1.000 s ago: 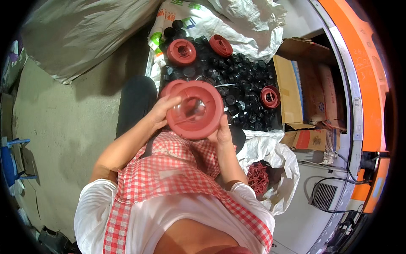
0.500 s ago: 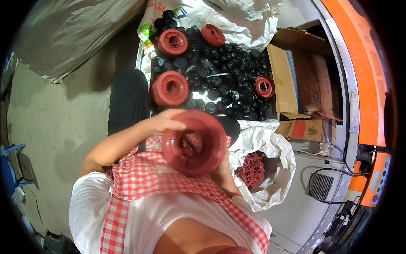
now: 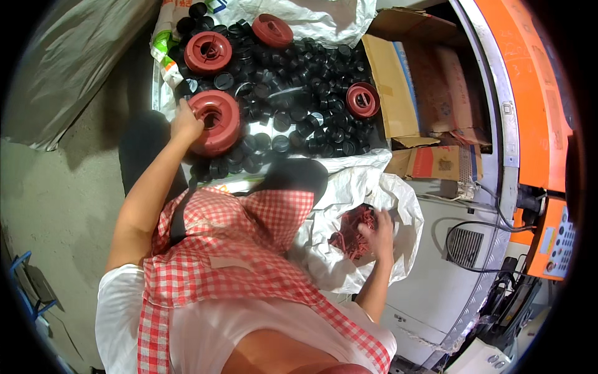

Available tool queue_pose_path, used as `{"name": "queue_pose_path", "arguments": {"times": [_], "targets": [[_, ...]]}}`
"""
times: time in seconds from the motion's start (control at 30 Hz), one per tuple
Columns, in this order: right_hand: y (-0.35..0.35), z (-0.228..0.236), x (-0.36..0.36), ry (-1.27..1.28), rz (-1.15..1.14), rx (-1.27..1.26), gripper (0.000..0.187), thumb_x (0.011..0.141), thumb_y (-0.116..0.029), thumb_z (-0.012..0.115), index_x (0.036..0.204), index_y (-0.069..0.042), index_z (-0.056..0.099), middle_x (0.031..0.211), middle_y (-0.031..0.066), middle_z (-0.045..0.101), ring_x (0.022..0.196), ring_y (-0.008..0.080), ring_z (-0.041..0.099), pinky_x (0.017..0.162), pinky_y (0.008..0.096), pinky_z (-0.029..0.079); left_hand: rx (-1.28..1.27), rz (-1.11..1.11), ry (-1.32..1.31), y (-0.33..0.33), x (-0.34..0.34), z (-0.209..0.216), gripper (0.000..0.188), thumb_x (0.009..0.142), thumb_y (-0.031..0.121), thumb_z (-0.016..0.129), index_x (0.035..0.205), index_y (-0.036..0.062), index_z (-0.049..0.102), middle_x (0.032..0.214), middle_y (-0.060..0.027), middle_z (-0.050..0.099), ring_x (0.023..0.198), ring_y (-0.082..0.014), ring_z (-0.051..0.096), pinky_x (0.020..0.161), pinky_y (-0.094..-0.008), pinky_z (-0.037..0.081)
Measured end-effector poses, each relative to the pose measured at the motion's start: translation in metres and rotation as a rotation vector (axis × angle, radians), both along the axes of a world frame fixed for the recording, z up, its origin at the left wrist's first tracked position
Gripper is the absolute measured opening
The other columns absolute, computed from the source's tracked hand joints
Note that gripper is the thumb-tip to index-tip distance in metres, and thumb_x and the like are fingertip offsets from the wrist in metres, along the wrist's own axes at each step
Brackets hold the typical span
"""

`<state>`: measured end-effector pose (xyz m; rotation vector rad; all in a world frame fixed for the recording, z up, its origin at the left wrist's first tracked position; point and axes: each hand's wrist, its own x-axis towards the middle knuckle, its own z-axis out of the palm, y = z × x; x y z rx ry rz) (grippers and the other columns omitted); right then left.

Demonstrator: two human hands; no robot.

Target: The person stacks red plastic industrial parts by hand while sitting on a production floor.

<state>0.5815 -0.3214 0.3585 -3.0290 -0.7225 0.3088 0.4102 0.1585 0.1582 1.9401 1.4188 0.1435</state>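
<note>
My left hand [image 3: 187,123] is closed on the left rim of a thick red plastic ring-shaped part [image 3: 225,138] with a round opening in its middle. It rests at the near left of a heap of black round caps [image 3: 293,93]. My right hand [image 3: 381,235] is over a white woven sack [image 3: 405,240], its fingers apart and slightly blurred. Below that hand lie thin red plastic sticks [image 3: 355,227] inside the sack; I see nothing held in it. Three more red round parts sit on the caps: one at far left [image 3: 207,53], one tilted [image 3: 272,30], and a smaller one at right [image 3: 362,100].
Beyond the right side of the heap stands an open cardboard box [image 3: 389,87]. A white machine panel with a vent [image 3: 466,244] and an orange frame [image 3: 529,112] bound the right. Black cables [image 3: 492,271] hang there. A large pale bag [image 3: 68,62] stands at upper left.
The large red part that both hands held over my lap is gone from there. My left hand has moved forward to the ring-shaped part, and my right hand has moved right over the sack.
</note>
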Motion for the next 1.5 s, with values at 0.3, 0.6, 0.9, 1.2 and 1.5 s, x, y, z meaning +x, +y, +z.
{"name": "queue_pose_path", "arguments": {"times": [0.3,0.6,0.9,1.2,1.5], "targets": [[0.137,-0.132,0.22,0.021,0.226,0.288,0.052,0.076,-0.023,0.072,0.12,0.0,0.056,0.127,0.02,0.053,0.118,0.0336,0.05,0.099,0.0396,0.04,0.45,-0.288,-0.151,-0.002,0.009,-0.001,0.059,0.075,0.013,0.067,0.13,0.0049,0.046,0.141,-0.0201,0.034,0.13,-0.0409,0.031,0.107,-0.0481,0.027],[0.231,-0.241,0.347,0.033,-0.019,-0.359,0.064,0.077,-0.039,0.07,0.129,-0.008,0.049,0.147,0.011,0.03,0.135,0.0312,0.029,0.107,0.0478,0.032,0.418,-0.177,-0.197,0.012,0.018,0.004,0.049,0.079,0.01,0.063,0.126,0.002,0.05,0.14,-0.0197,0.037,0.13,-0.0385,0.033,0.108,-0.0439,0.027],[0.233,-0.23,0.302,-0.092,0.163,0.324,0.025,0.076,-0.001,0.065,0.098,-0.004,0.054,0.096,0.0163,0.063,0.089,0.0302,0.061,0.08,0.0415,0.047,0.384,-0.17,-0.249,0.01,0.019,0.003,0.047,0.077,0.009,0.064,0.123,0.0026,0.054,0.138,-0.0174,0.041,0.129,-0.0361,0.036,0.108,-0.0425,0.028],[0.271,-0.045,0.092,1.337,0.006,1.345,0.063,0.078,0.004,0.069,0.13,-0.005,0.035,0.114,0.0148,0.057,0.101,0.0231,0.06,0.085,0.034,0.051,0.32,-0.601,-0.773,-0.013,0.035,0.096,0.086,0.072,0.039,0.075,0.139,0.002,0.037,0.145,-0.0177,0.036,0.132,-0.0345,0.037,0.108,-0.0434,0.026],[0.263,-0.045,-0.025,1.53,0.108,1.394,0.089,0.08,-0.064,0.056,0.14,-0.003,0.031,0.137,0.0141,0.044,0.122,0.0252,0.047,0.102,0.0421,0.04,-0.767,-0.26,-1.133,-0.032,-0.029,0.119,0.045,0.083,0.016,0.068,0.121,-0.0013,0.052,0.109,-0.0075,0.061,0.094,-0.0128,0.059,0.083,-0.0285,0.049]]}}
